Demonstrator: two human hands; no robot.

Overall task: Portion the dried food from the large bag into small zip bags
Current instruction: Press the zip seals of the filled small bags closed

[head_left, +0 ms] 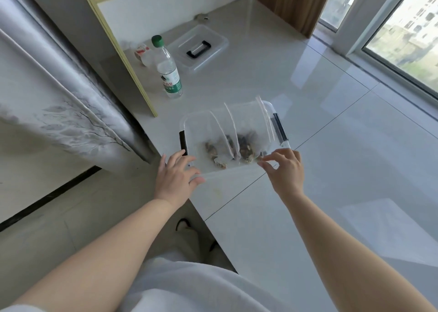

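From the head camera I see a clear plastic bin [189, 127] with black side latches sitting on the glossy white desk [320, 145], near its front-left corner. Inside it several small zip bags [227, 143] stand leaning, each with a little dark dried food [246, 145] settled at the bottom; their zip strips tilt up toward the far right. My left hand [176, 177] rests against the bin's near-left corner with fingers spread and fairly straight, grasping nothing that I can make out. My right hand [285, 169] is at the bin's near-right corner, thumb and forefinger drawn together at the rim or at the edge of the rightmost bag; I cannot tell which of the two it pinches. Farther back on the desk, well apart from the bin, lies the bin's clear lid [199, 47] with a black handle, and beside it stands a water bottle [167, 67] with a green cap and a crumpled wrapper [142, 52] just behind it. I cannot see the large bag.
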